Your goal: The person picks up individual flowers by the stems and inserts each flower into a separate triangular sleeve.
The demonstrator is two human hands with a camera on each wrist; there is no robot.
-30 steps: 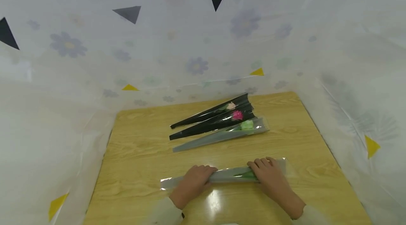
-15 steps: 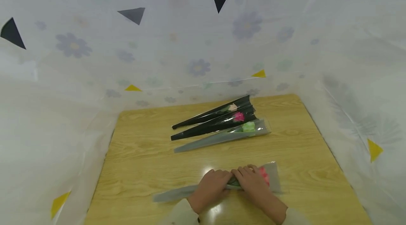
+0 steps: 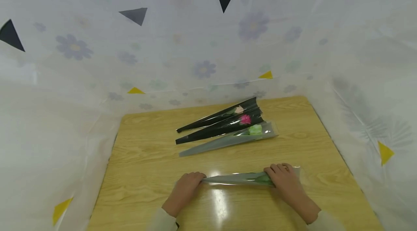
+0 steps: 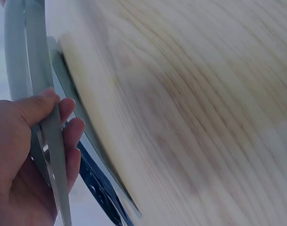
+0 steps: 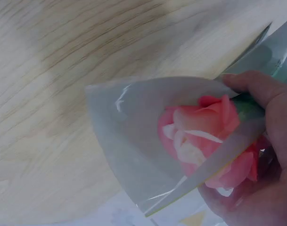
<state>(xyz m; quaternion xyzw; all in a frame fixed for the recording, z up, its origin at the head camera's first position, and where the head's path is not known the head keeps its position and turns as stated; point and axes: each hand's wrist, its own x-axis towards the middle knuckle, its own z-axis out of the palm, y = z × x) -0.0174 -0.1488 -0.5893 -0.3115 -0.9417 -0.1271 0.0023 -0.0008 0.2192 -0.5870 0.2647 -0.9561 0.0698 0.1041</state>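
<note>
A pink rose (image 5: 195, 136) lies inside a grey, clear-fronted flower sleeve (image 3: 231, 179) held level across the near part of the table. Toward the narrow end, my left hand (image 3: 185, 189) pinches the sleeve between thumb and fingers. In the left wrist view the grey film (image 4: 37, 52) passes through that grip. My right hand (image 3: 288, 184) grips the wide end around the flower head, which it hides in the head view. The right wrist view shows the bloom beside the thumb and the sleeve's flared mouth (image 5: 119, 122) beyond it. Green leaves (image 3: 264, 178) show through the film.
Farther back lie three wrapped roses: a pale pink one in a black sleeve (image 3: 215, 116), a magenta one in a black sleeve (image 3: 211, 131), and a green one in a grey sleeve (image 3: 211, 145). White sheeting (image 3: 208, 42) encloses the wooden table (image 3: 146, 166).
My hands came together at the sleeve's middle half a second ago, then spread apart. The left has slid left to the narrow end, the right has moved right over the bloom.
</note>
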